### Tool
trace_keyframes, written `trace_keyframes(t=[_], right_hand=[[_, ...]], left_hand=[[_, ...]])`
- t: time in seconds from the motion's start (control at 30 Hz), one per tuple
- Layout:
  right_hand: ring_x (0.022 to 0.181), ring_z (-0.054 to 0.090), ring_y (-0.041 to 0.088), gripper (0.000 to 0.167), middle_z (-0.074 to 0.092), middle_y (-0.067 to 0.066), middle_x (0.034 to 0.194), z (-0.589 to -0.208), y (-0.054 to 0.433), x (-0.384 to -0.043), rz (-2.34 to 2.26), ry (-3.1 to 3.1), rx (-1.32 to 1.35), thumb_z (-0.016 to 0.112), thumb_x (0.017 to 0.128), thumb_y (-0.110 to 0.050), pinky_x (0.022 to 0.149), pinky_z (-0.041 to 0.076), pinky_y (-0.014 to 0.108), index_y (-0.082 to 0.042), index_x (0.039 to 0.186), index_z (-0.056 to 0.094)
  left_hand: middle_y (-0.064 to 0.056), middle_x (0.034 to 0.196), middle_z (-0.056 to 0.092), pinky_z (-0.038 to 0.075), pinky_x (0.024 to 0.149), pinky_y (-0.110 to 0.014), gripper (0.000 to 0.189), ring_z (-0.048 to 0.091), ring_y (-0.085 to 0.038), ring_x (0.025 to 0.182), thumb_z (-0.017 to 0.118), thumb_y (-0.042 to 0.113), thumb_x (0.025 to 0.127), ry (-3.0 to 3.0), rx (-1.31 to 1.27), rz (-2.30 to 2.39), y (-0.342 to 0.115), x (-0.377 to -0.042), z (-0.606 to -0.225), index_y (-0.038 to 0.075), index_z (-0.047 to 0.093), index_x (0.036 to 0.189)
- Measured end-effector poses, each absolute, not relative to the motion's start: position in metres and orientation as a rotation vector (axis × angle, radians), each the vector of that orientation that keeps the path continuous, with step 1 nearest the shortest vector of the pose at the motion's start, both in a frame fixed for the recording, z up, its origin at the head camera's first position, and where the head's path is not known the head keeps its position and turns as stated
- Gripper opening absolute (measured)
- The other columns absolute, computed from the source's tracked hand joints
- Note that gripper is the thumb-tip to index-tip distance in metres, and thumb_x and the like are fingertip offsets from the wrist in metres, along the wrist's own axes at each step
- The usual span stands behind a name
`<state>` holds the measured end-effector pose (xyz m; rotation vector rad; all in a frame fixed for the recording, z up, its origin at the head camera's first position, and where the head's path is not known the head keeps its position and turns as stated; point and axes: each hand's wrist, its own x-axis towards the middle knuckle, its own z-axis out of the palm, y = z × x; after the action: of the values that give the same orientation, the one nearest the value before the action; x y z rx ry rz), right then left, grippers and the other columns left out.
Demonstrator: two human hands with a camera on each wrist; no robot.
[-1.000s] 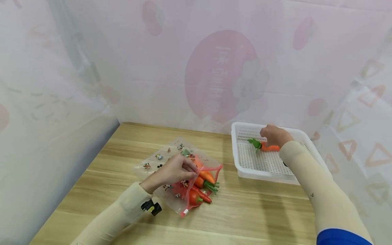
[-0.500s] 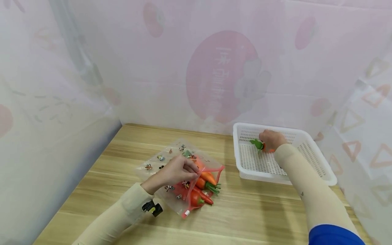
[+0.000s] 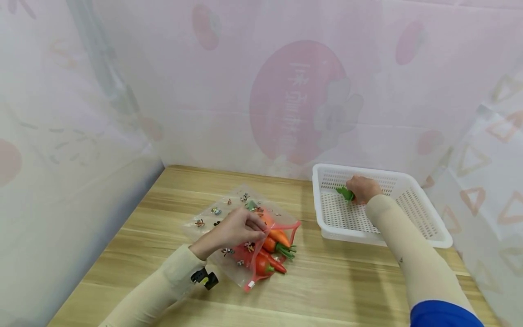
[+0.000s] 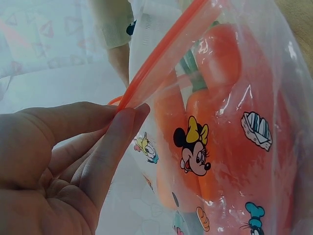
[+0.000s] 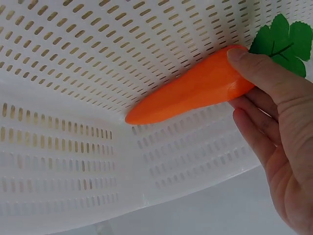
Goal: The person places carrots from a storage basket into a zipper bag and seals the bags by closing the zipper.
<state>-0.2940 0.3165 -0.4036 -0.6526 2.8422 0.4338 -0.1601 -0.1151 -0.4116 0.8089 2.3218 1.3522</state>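
Observation:
My left hand pinches the red zip edge of a clear zip bag between thumb and fingers. Cartoon figures are printed on the bag, which lies on the table with its mouth towards the right. Inside it are carrots, a red chilli and a round red vegetable with a green stem. Over at the right, my right hand grips an orange carrot by its thick, leafy end. Its tip points into a corner of the white basket, and a green leaf sticks out past the hand.
The white basket's rim stands near the back wall, to the right of the bag. Wood-grain table lies in front of both. Printed sheets hang at the left and right sides.
My right hand has lowered into the basket and closed its fingers on the carrot, which has turned slightly. The left hand holds the bag's edge in the same place.

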Motion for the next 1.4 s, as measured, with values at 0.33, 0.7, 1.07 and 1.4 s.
trace_keyframes(t=[0.33, 0.7, 1.07, 1.4], right_hand=[[0.069, 0.057, 0.013, 0.016, 0.073, 0.001, 0.078, -0.381, 0.314, -0.291, 0.261, 2.837, -0.678, 0.084, 0.081, 0.004, 0.065, 0.056, 0.031, -0.009, 0.082, 0.073], [0.075, 0.061, 0.015, 0.013, 0.077, 0.001, 0.087, -0.350, 0.318, -0.294, 0.102, 2.818, -0.742, 0.080, 0.083, 0.002, 0.073, 0.059, 0.034, -0.008, 0.091, 0.078], [0.075, 0.061, 0.014, 0.013, 0.076, 0.001, 0.087, -0.332, 0.310, -0.275, -0.041, 2.831, -0.792, 0.086, 0.084, -0.005, 0.075, 0.061, 0.035, -0.009, 0.091, 0.076], [0.077, 0.061, 0.011, 0.017, 0.074, -0.001, 0.088, -0.329, 0.313, -0.236, -0.181, 2.880, -0.864, 0.088, 0.084, -0.006, 0.073, 0.059, 0.034, -0.010, 0.094, 0.075]], left_hand=[[-0.008, 0.102, 0.082, 0.064, 0.073, -0.025, 0.015, 0.078, -0.014, 0.088, 0.075, 0.005, 0.097, 2.327, 0.812, 1.344, -0.116, -0.161, -0.412, 0.001, 0.080, 0.110], [-0.007, 0.100, 0.082, 0.065, 0.073, -0.028, 0.014, 0.078, -0.015, 0.087, 0.075, 0.004, 0.097, 2.338, 0.813, 1.328, -0.114, -0.165, -0.410, 0.001, 0.080, 0.110], [-0.008, 0.100, 0.082, 0.064, 0.072, -0.025, 0.013, 0.078, -0.016, 0.087, 0.075, 0.005, 0.097, 2.342, 0.810, 1.334, -0.115, -0.168, -0.409, 0.002, 0.081, 0.109], [-0.009, 0.099, 0.082, 0.064, 0.072, -0.026, 0.014, 0.079, -0.018, 0.088, 0.075, 0.006, 0.097, 2.317, 0.813, 1.347, -0.113, -0.168, -0.410, -0.001, 0.080, 0.109]])
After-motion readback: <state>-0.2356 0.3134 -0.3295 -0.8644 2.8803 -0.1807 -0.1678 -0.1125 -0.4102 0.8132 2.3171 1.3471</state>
